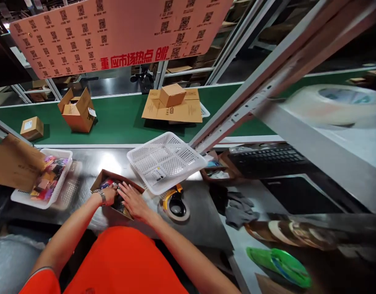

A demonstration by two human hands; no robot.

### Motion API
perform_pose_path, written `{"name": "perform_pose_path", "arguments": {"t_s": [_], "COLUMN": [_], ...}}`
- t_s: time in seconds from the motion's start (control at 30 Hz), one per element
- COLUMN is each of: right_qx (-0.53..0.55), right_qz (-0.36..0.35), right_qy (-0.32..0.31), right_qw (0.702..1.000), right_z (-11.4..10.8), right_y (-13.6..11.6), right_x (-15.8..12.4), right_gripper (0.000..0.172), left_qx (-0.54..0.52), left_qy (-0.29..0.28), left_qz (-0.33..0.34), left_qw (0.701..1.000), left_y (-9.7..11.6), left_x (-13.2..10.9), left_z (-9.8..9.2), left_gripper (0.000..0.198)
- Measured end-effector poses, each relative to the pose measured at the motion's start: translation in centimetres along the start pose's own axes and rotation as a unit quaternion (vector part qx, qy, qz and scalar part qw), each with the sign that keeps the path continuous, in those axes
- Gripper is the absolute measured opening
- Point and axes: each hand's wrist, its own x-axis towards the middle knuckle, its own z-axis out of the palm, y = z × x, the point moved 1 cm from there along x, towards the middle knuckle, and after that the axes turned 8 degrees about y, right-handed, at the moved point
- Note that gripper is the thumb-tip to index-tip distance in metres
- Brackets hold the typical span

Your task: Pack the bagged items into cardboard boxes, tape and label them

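Note:
An open cardboard box (97,179) holding small packaged items sits on the metal worktable in front of me. My left hand (110,195), with a metal watch on the wrist, reaches into it; its fingers are bent together and partly hidden, so what they hold cannot be made out. My right hand (135,202) lies over the box's right part, fingers stretched out flat on the contents. The two hands nearly touch at the fingertips. Just right of the box is a yellow-and-black tape dispenser (175,204). Behind it, a white perforated basket (166,157) rests tilted.
A second white basket (57,194) with colourful packages stands left, a cardboard flap (14,163) over it. Boxes (77,116) sit on the green conveyor (120,116) beyond. A metal post (237,110) rises at right, near a keyboard (267,157) and grey gloves (240,210).

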Motion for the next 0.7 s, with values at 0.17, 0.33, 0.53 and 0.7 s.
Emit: {"name": "perform_pose_path", "arguments": {"t_s": [0.17,0.33,0.53,0.7], "right_qx": [-0.011,-0.024,-0.023,0.011], "right_qz": [0.026,0.043,0.04,0.017], "right_qy": [-0.017,-0.048,-0.121,-0.131], "right_qw": [0.999,0.998,0.992,0.991], "right_z": [1.5,1.2,1.5,2.1], "right_y": [-0.2,-0.8,-1.7,-1.1], "right_x": [1.9,2.3,5.7,6.8], "right_gripper": [0.071,0.069,0.058,0.05], "left_qx": [-0.033,0.0,0.014,0.072], "left_qy": [0.001,0.253,0.128,0.074], "left_qz": [0.006,-0.165,-0.201,-0.151], "left_qw": [0.999,0.953,0.971,0.983], "left_y": [-0.3,-2.2,-1.7,-0.1], "left_x": [-1.5,-7.5,-9.7,-7.3], "left_z": [-1.5,-1.8,-0.6,-0.8], "left_gripper": [0.062,0.069,0.096,0.105]}}
